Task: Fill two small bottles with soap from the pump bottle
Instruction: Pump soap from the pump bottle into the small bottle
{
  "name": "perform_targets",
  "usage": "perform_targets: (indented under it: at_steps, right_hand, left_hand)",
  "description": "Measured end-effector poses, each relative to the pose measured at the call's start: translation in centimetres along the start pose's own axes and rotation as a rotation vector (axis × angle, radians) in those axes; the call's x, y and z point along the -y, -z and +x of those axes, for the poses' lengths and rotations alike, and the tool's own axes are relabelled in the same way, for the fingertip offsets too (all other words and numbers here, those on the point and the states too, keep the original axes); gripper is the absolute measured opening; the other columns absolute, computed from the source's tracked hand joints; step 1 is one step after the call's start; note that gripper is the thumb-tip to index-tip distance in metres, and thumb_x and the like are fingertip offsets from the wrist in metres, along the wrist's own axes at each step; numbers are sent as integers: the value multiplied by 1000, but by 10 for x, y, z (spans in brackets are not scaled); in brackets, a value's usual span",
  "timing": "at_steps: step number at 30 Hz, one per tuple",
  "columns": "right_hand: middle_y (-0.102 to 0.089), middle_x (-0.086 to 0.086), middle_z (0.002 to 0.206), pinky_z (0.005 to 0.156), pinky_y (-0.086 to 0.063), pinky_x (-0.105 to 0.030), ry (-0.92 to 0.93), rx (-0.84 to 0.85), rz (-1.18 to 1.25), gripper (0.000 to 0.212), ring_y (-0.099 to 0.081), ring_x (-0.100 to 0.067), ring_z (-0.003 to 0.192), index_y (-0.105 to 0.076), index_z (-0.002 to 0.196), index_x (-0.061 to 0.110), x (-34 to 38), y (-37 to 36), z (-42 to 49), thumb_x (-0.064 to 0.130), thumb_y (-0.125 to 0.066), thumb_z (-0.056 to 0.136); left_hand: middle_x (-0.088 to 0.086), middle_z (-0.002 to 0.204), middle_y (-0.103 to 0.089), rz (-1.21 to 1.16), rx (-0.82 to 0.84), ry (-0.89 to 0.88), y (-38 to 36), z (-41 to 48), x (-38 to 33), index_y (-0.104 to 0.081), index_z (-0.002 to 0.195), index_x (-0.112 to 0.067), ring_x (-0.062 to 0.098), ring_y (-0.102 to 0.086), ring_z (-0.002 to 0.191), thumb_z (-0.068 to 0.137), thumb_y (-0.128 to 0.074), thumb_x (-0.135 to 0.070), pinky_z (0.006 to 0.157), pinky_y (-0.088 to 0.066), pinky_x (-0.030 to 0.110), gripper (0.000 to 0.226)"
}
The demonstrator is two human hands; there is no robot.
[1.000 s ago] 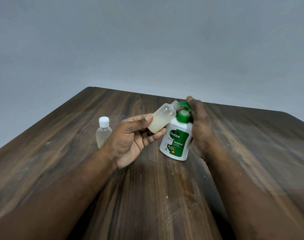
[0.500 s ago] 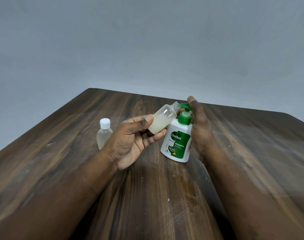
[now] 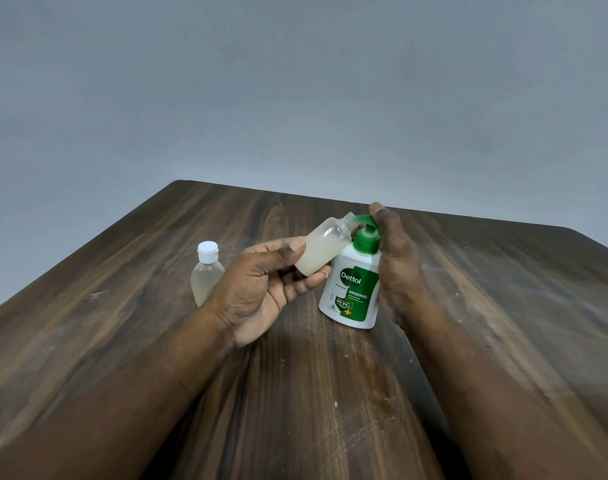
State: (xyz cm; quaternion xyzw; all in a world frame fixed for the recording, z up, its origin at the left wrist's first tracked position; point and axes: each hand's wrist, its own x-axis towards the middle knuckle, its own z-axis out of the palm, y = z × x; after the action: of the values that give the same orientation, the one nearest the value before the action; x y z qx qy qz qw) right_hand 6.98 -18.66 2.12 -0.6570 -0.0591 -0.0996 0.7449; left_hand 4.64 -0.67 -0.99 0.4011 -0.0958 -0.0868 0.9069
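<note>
Above mid-table, the left hand (image 3: 261,289) pinches the open bottle (image 3: 321,251) between thumb and fingers, tilted so its mouth meets the nozzle of the pump bottle (image 3: 351,292). The right hand (image 3: 396,265) wraps that bottle from the right, forefinger on the green pump head (image 3: 364,220). A capped bottle (image 3: 207,277) stands on the table (image 3: 330,410), just left of the left hand. Hands and bottles sit almost as they did a second ago.

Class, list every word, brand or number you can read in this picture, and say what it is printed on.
"Dettol": pump bottle label.
"ORIGINAL": same label, below the brand.
"99.99%": same label, lower left.
Small print there: too blurred to read.
Open small bottle, capped small bottle: no text shows.
</note>
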Motion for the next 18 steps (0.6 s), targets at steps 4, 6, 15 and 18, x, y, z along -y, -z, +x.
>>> perform_targets:
  at_steps: [4, 6, 15, 18]
  right_hand:
    - [-75, -8, 77, 81, -56, -42, 19, 33, -19, 54, -70, -24, 71, -77, 62, 29, 1, 0, 0, 56, -53, 102]
    - [-74, -10, 79, 83, -55, -44, 12, 39, -13, 53, -69, -26, 73, -77, 63, 28, 1, 0, 0, 57, -53, 102]
    - [-75, -6, 79, 84, -56, -47, 16, 18, 7, 49, -70, -24, 73, -78, 65, 29, -3, 2, 2, 55, -57, 101]
    - [-75, -7, 79, 87, -55, -52, 10, 1, 4, 43, -69, -27, 74, -78, 65, 30, -5, 1, 4, 59, -61, 92]
  left_hand:
    - [37, 123, -65, 1, 16, -8, -1, 1, -2, -61, 125, 13, 36, -73, 100, 90, -64, -15, 73, -64, 29, 45]
    - [37, 123, -66, -3, 17, -9, -1, 1, -2, -61, 126, 13, 36, -74, 99, 90, -64, -15, 74, -64, 30, 45]
    - [36, 120, -67, -3, 20, -5, -1, 1, -1, -64, 122, 11, 37, -74, 99, 89, -65, -15, 75, -64, 30, 42]
    - [36, 122, -67, 3, 12, 5, -1, 0, 0, -63, 123, 12, 36, -74, 99, 89, -64, -15, 74, -64, 30, 43]
